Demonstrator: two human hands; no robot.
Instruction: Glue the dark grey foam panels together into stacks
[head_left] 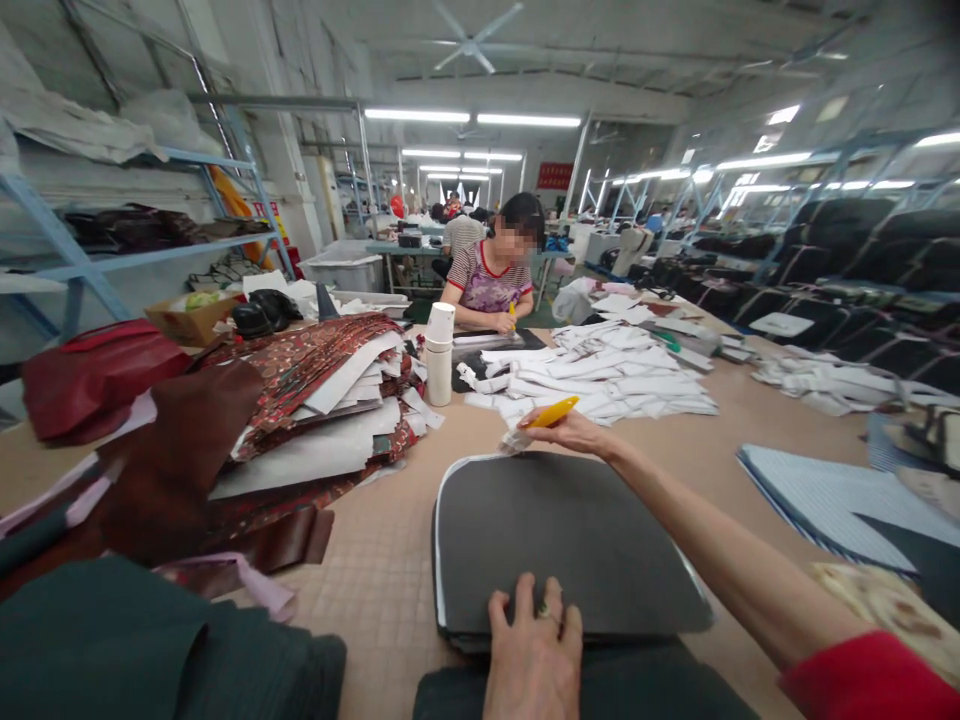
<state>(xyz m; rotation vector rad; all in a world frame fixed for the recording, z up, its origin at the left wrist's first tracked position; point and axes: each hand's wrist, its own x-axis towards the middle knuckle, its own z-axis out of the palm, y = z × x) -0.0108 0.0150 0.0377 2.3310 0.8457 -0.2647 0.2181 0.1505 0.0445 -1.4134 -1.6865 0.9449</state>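
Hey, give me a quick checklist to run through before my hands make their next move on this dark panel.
1. Left hand flat on the near edge of the dark panel, pinning it: ok.
2. Right hand gripping the yellow tool at the panel's far edge: ok.
3. Tool tip in contact with the panel's edge: cannot tell, the hand hides it.
4. Panel lying flat on the table, squared over the layers under it: ok.
5. White trim strip along the left edge seated evenly: cannot tell, too thin to judge.
6. Pile of white pieces clear of the panel: ok, it lies beyond the far edge.
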